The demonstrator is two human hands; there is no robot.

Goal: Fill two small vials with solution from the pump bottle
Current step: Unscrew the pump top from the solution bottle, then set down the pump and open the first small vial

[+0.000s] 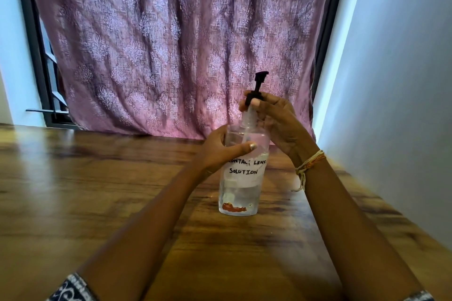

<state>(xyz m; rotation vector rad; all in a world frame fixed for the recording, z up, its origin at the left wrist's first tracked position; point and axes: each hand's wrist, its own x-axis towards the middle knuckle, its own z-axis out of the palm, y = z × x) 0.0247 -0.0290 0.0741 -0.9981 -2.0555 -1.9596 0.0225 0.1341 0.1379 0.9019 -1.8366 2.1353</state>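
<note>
A clear pump bottle (241,193) stands upright on the wooden table (97,190), with a white label reading "CONTACT LENS SOLUTION". It holds clear liquid in its lower part. My left hand (220,151) wraps around the bottle's upper body. My right hand (274,120) grips the black pump collar (254,98) at the neck, and the pump appears raised out of the bottle, with its clear stem showing. The black pump head (260,78) sticks up above my fingers. No vial is in view.
A pink patterned curtain (171,44) hangs behind the table's far edge. A white wall (396,105) runs close along the table's right side. A dark window frame (36,56) stands at the left.
</note>
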